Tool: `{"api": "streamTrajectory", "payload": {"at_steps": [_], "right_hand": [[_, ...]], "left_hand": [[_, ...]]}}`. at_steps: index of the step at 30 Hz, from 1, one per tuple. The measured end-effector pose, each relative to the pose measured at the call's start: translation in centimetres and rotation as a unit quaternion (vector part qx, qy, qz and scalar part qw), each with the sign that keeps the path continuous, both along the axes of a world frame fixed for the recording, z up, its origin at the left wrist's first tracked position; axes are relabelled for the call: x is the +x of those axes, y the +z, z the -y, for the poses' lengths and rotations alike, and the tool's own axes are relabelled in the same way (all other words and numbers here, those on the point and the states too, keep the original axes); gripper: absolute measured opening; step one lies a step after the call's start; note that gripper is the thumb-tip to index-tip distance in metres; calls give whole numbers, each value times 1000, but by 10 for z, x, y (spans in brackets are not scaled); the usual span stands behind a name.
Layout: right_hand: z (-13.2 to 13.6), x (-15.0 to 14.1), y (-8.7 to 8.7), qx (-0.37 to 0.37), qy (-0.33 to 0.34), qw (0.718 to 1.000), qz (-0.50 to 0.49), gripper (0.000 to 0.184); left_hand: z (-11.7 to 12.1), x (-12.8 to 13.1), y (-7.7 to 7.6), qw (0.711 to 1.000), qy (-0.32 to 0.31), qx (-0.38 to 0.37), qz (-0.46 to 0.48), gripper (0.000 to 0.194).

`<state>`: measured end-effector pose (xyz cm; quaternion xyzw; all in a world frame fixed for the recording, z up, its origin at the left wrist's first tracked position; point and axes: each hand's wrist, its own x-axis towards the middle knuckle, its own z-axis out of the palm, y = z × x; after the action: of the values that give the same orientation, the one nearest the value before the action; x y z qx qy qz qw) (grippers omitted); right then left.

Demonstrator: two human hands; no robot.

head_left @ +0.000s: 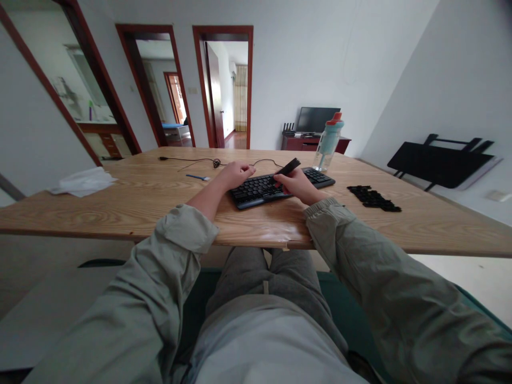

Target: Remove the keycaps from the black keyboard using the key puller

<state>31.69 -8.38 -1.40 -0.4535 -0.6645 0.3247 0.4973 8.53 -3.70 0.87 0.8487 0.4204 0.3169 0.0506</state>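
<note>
A black keyboard (256, 189) lies on the wooden table (160, 208) in front of me. My left hand (236, 175) rests at the keyboard's left end with fingers curled in; whether it pinches anything I cannot make out. My right hand (296, 185) sits over the keyboard's right half, closed on a slim black tool (288, 167) that points up and away. A pile of loose black keycaps (374, 198) lies to the right of the keyboard.
A light-blue water bottle (328, 141) with an orange cap stands behind the keyboard. A small blue-handled tool (198, 177), a black cable (216, 161) and a white cloth (84, 181) lie on the left part. A black folded chair (440, 162) leans on the right wall.
</note>
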Motion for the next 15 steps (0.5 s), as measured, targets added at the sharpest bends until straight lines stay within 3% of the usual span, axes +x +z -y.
{"api": "streamTrajectory", "payload": {"at_steps": [15], "right_hand": [[-7, -2, 0, -6, 13, 1000, 21, 18]], "left_hand": [[5, 2, 0, 999, -29, -35, -23, 35]]}}
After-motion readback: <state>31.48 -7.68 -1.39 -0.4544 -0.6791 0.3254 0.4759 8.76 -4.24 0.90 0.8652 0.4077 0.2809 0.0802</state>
